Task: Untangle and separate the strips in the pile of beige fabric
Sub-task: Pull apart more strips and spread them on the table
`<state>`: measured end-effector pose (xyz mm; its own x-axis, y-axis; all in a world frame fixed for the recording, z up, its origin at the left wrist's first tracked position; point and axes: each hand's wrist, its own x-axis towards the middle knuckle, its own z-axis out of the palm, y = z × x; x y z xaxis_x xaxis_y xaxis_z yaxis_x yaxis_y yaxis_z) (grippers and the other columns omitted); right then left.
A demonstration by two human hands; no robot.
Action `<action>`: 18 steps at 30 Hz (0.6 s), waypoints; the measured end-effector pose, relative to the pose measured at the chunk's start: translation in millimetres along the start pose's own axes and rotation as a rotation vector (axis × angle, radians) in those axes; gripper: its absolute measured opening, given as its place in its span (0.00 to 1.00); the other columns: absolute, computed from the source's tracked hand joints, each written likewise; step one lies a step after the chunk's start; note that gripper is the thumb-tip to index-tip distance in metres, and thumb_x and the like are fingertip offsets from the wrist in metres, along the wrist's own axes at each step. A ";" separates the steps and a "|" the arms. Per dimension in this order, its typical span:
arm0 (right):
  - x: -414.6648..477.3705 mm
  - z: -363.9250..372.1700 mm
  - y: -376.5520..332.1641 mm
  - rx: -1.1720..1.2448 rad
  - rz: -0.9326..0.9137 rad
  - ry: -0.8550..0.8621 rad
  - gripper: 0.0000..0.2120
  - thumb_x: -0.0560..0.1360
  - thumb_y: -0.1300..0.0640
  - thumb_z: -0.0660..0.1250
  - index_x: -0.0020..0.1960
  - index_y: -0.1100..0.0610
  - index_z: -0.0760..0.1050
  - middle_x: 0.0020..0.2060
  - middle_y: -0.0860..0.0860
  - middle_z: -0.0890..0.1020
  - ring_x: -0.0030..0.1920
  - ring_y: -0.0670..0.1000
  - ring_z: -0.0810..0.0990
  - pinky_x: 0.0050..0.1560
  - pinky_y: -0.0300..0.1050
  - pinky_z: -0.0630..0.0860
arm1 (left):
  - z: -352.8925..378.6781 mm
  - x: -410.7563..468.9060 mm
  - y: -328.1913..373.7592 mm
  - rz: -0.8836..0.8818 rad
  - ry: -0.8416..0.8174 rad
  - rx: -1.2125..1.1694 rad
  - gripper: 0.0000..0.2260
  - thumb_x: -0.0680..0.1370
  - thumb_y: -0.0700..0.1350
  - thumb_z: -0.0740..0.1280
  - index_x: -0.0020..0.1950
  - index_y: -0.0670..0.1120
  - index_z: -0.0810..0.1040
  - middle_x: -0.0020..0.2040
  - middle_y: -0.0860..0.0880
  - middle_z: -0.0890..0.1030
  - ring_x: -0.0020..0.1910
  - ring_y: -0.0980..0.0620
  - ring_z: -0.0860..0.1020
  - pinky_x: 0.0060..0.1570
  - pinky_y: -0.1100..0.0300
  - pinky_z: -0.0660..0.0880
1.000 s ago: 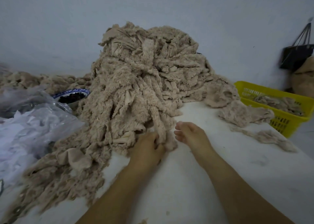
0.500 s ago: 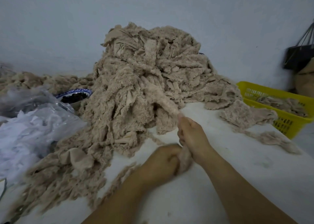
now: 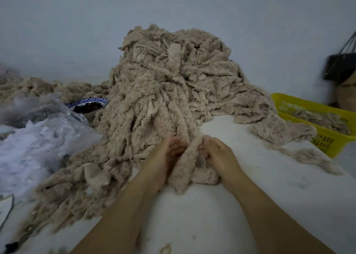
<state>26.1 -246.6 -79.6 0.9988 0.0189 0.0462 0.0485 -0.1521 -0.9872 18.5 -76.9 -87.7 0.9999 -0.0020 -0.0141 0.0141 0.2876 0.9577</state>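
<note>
At the foot of the beige fabric pile (image 3: 163, 84), the right hand (image 3: 218, 154) grips a fuzzy strip (image 3: 183, 170) while the blurred left hand (image 3: 163, 157) touches it, grip unclear.

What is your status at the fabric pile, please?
Right hand pinching a strip at the front of the pile. Left hand beside it, blurred, grip unclear. Pile mostly tangled; plastic bag crowds its left side.
</note>
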 end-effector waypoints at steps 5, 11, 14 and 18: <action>0.6 3.4 1.2 0.129 -0.007 -0.010 0.17 0.82 0.47 0.62 0.49 0.61 0.78 0.45 0.61 0.82 0.44 0.59 0.81 0.49 0.60 0.79 | 9.2 -9.6 -11.6 0.134 -0.136 0.779 0.09 0.76 0.58 0.69 0.54 0.60 0.79 0.39 0.56 0.84 0.35 0.62 0.80 0.34 0.69 0.75; 20.4 -23.2 -4.8 0.161 -0.036 0.194 0.14 0.82 0.53 0.61 0.44 0.60 0.78 0.34 0.49 0.78 0.35 0.46 0.75 0.36 0.41 0.71 | 7.9 -5.4 3.1 0.112 0.040 0.583 0.10 0.80 0.59 0.62 0.44 0.60 0.81 0.36 0.63 0.83 0.35 0.68 0.79 0.32 0.74 0.70; 27.6 -50.9 -8.8 0.831 -0.011 0.302 0.14 0.84 0.50 0.56 0.52 0.55 0.77 0.41 0.48 0.84 0.43 0.47 0.81 0.43 0.39 0.77 | 12.2 12.8 1.5 0.131 0.170 0.577 0.14 0.80 0.60 0.62 0.57 0.53 0.78 0.46 0.53 0.82 0.44 0.57 0.81 0.38 0.62 0.74; 29.9 -34.7 8.9 0.505 0.159 0.294 0.15 0.83 0.46 0.58 0.60 0.56 0.73 0.59 0.54 0.81 0.51 0.47 0.81 0.56 0.46 0.70 | 28.9 38.1 -6.2 -0.033 0.172 0.517 0.16 0.79 0.50 0.65 0.65 0.45 0.71 0.43 0.45 0.83 0.40 0.44 0.83 0.46 0.46 0.82</action>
<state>56.8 -281.7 -81.7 0.9581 -0.2506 -0.1385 -0.0411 0.3583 -0.9327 56.6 -106.4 -85.9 0.9847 0.1666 -0.0514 0.0877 -0.2185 0.9719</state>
